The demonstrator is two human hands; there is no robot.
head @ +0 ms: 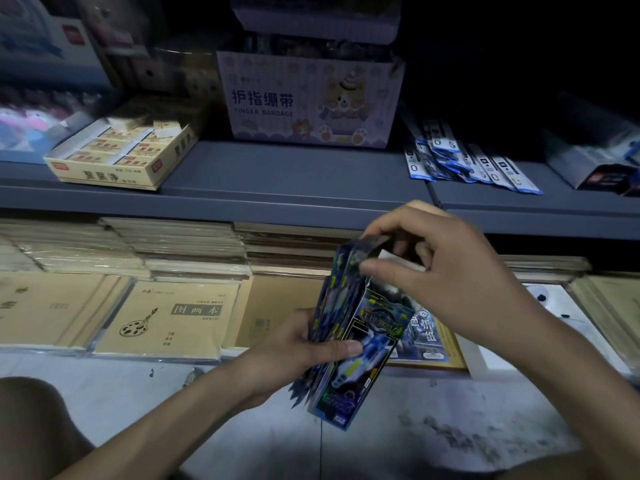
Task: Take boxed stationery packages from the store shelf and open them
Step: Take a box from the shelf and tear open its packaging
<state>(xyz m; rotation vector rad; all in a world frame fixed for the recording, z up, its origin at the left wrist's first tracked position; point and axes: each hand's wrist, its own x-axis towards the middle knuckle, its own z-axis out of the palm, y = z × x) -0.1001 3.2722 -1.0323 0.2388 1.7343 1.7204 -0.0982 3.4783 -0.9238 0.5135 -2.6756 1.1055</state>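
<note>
Open shelf (277,174) front between eraser tray (121,161) and refills (467,166)

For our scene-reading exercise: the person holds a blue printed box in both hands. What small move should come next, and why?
Probably fold the top flap fully back: the left hand grips the blue printed box, the right hand pinches its raised flap, and white inside shows, so it looks only part open.

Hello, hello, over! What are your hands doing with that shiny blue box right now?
Left hand grips blue box low down. Right hand pinches top flap, lifted open. Nothing blocking the hands.
</note>
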